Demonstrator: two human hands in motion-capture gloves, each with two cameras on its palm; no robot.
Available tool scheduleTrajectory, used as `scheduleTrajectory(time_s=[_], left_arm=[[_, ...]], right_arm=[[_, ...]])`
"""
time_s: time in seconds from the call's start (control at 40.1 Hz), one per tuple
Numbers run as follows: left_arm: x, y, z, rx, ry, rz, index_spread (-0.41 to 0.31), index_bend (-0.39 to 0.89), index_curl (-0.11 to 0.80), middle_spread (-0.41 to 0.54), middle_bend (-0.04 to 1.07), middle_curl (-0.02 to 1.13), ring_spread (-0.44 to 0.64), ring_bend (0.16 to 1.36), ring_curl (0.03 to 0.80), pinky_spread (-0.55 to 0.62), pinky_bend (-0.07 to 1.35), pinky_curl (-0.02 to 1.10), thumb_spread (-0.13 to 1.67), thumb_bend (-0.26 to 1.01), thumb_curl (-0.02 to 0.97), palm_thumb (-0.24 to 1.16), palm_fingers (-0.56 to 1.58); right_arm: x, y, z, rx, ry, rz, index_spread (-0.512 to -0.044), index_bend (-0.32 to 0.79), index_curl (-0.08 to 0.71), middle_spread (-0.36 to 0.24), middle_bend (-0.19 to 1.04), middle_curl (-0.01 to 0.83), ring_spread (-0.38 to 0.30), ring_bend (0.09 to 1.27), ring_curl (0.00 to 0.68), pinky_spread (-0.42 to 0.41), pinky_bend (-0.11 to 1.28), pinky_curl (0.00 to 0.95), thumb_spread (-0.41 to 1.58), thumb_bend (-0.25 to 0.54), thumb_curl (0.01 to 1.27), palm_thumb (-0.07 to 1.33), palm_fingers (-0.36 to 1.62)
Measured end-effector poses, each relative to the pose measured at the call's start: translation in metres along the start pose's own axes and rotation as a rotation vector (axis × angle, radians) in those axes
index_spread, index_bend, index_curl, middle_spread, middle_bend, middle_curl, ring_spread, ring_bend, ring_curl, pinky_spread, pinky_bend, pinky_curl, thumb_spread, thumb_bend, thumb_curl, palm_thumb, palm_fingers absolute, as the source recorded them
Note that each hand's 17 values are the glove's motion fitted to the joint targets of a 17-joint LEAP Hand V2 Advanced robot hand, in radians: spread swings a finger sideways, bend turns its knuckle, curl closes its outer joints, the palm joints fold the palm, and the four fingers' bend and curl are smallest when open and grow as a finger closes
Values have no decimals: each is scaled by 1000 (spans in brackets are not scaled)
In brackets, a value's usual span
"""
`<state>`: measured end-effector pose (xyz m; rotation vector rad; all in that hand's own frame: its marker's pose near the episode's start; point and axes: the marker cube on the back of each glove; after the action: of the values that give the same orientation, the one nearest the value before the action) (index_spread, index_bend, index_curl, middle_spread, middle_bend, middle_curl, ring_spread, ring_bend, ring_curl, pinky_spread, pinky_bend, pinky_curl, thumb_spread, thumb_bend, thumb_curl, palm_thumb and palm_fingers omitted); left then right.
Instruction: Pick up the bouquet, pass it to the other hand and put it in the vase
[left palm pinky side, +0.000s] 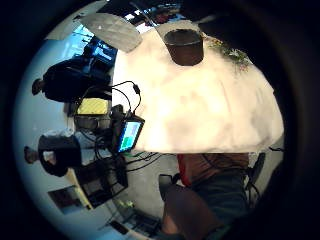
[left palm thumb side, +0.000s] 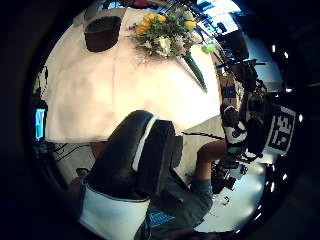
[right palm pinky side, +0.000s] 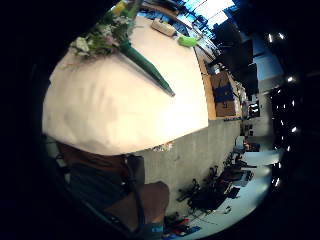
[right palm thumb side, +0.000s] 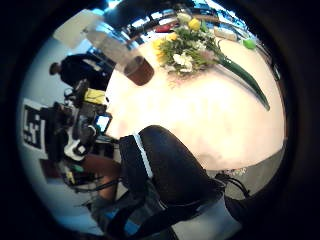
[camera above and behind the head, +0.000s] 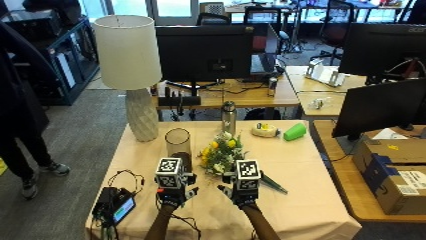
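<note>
The worktop, draped in a pale cloth, is seen carrying everything. At its far left a lamp with a white shade and ribbed base is set. The bouquet of yellow and white flowers is laid flat near the middle, its green wrapped stem end pointed toward the near right. Just to its left the vase is stood upright, a clear cylinder with a dark lower part. A green cup is placed at the far right. The left hand and right hand are held above the near edge, apart from the bouquet, nothing being held; whether their fingers are spread or curled cannot be told.
</note>
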<state>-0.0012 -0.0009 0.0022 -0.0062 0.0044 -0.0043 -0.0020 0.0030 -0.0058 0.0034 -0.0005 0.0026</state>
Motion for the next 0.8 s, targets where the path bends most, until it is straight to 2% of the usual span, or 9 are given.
scheduleTrajectory(time_s=[0.1, 0.274, 0.474, 0.798], left_arm=[[-1, 0, 1, -8, 1, -7, 29, 70, 22, 127, 195, 83, 243, 470, 119, 283, 447, 135, 587, 25, 52, 80, 243], [-2, -8, 6, 1, 0, 3, 39, 99, 55, 170, 209, 149, 340, 539, 171, 380, 496, 199, 842, 1, 98, 92, 186], [2, -3, 3, -15, 1, 5, 43, 115, 95, 190, 219, 199, 386, 576, 196, 423, 518, 235, 969, -17, 141, 91, 153], [7, 2, -5, -17, 6, 1, 46, 123, 145, 200, 229, 255, 411, 605, 220, 443, 536, 272, 1037, -22, 188, 79, 119]], right_arm=[[-1, 0, -2, 9, -3, -1, -256, 161, 77, 7, 222, 84, 95, 184, 38, 186, 425, 132, 614, 79, 59, 166, 159], [-1, -1, 0, 8, -3, 4, -336, 154, 132, 10, 225, 143, 134, 198, 75, 249, 457, 192, 882, 51, 103, 181, 119], [1, -2, 3, 3, -11, 0, -370, 154, 174, 17, 219, 191, 155, 201, 104, 277, 467, 230, 1015, 15, 147, 197, 95], [0, 6, -9, -10, -4, 0, -386, 148, 219, 23, 206, 246, 168, 205, 145, 289, 470, 273, 1088, -19, 191, 213, 66]])
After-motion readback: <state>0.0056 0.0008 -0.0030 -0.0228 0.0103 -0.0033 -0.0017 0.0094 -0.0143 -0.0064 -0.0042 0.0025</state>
